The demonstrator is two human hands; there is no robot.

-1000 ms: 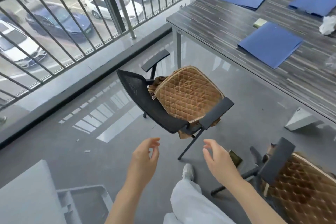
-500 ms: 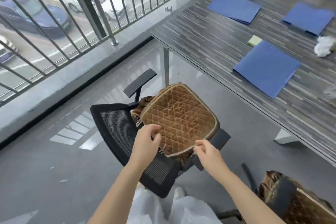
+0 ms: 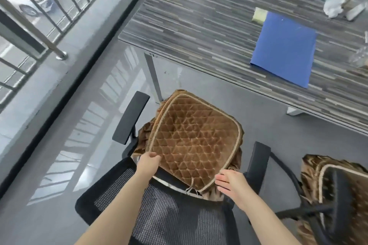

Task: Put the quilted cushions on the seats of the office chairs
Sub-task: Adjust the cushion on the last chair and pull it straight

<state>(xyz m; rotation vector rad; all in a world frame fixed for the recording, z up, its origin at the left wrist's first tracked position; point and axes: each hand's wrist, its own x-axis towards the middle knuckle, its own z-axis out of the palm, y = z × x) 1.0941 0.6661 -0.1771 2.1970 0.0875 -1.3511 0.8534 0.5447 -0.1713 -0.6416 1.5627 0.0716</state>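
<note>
Left hand point(image 3: 148, 162) pinches the near-left corner of the brown quilted cushion point(image 3: 192, 141), while the right hand point(image 3: 231, 184) lies with fingers spread flat against its near-right edge. That cushion rests on the seat of the black office chair point(image 3: 159, 209), between the two armrests, in front of the mesh backrest. A second cushion point(image 3: 318, 177) covers the neighbouring chair at right, below the striped tabletop point(image 3: 199, 26) with blue folders point(image 3: 284, 47).

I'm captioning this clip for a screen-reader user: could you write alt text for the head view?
Two bare hands adjust a brown quilted cushion on a black mesh office chair: the left hand grips its near edge, the right hand lies open at its corner. Beyond stands a striped table with blue folders.
</note>
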